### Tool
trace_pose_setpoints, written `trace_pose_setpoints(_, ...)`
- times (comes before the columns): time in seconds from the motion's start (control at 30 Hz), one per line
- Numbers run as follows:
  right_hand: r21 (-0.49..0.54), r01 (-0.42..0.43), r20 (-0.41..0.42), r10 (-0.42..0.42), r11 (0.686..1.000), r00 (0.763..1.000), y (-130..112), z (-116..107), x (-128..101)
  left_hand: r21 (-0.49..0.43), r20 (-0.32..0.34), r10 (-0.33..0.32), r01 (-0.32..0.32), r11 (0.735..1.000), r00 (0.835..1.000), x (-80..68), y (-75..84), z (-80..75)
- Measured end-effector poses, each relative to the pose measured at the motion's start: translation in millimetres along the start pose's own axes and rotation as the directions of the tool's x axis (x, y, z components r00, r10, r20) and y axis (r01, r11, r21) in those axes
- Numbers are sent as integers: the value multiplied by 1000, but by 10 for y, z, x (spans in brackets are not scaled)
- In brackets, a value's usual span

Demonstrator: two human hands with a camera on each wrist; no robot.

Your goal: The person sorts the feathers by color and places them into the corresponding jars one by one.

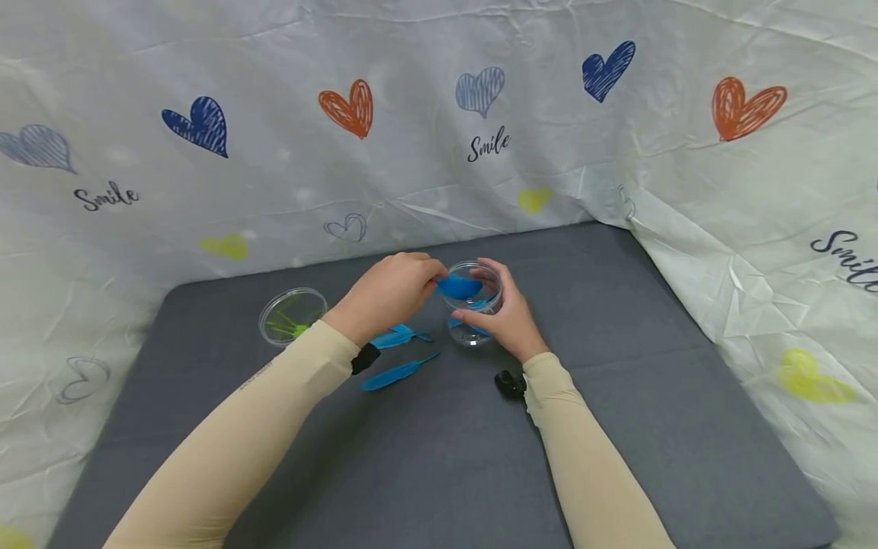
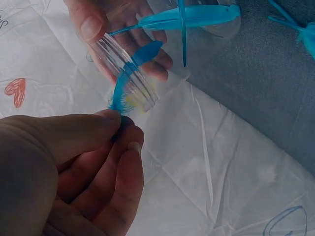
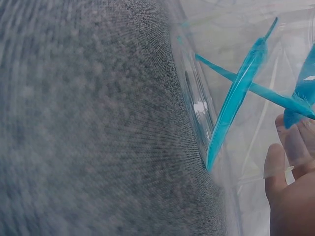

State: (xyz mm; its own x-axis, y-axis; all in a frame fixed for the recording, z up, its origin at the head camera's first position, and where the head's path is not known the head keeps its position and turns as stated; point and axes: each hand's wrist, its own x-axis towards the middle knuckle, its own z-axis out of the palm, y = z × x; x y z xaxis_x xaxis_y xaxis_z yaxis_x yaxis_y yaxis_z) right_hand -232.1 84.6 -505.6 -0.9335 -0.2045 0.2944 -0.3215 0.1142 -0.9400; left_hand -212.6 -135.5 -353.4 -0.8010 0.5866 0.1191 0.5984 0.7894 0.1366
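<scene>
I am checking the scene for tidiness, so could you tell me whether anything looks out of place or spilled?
Two blue feathers lie loose on the grey mat, outside the clear jar that the right hand holds tilted. The left hand pinches another feather at its mouth. Nothing looks damaged.

Bright, even, soft-shadowed light; wrist views blurred close up, head view edge-warped.

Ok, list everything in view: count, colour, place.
clear jar: one, transparent, mat centre, tilted, blue feathers inside
held feather: one, blue, at jar mouth
loose feathers: two, blue, on mat left of jar
lidded dish: one, clear, green pieces inside, mat left
mat: one, dark grey
backdrop cloth: one, white, heart print
left hand: pinches held feather
right hand: holds clear jar
sleeves: two, beige
</scene>
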Motion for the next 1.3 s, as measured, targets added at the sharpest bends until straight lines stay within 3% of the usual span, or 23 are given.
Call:
trace_pose_setpoints(0.3,6,-7,5,7,1000,1000,2,10,4,-4,-2,21,-21,1000,1000,75,10,103)
trace_pose_setpoints(0.73,23,15,0,-15,1000,1000,-5,11,7,-113,-87,13,-23,993,996,-33,-70,88)
trace_pose_setpoints(1.3,-4,4,5,-4,1000,1000,-3,2,-5,-226,-60,60,-72,972,996,-46,-51,196)
